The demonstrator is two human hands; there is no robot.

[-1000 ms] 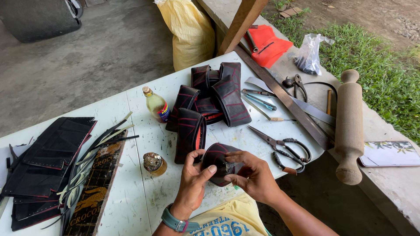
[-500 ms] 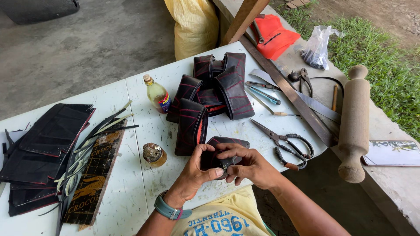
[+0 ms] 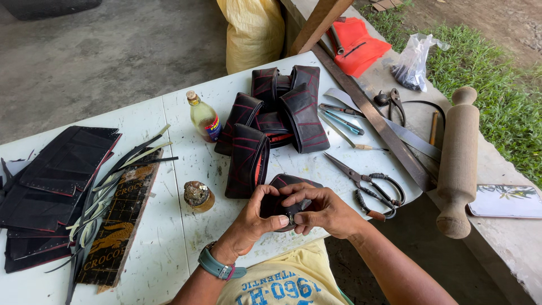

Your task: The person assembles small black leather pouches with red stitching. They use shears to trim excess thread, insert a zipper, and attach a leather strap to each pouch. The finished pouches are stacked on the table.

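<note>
Lower centre of frame: left hand (image 3: pixel 257 217) and right hand (image 3: pixel 322 210), wrists bent inward, meeting over a small black pouch (image 3: pixel 282 195) held just above the white bench (image 3: pixel 186 169) edge. Fingers (image 3: pixel 276 220) of both hands curled, pinching the pouch at its front; thumbs on top. Grey watch (image 3: pixel 217 266) on left wrist. Right of the hands: scissors (image 3: pixel 367 183). Left: small jar (image 3: pixel 197 195). Above: heap of black pouches (image 3: pixel 276 118), glass bottle (image 3: pixel 204 117).

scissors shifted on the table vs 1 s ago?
No. The scissors lie in the same spot, blades toward the pouch pile, handles near the table edge by the rolling pin. Only the camera moved.
</note>
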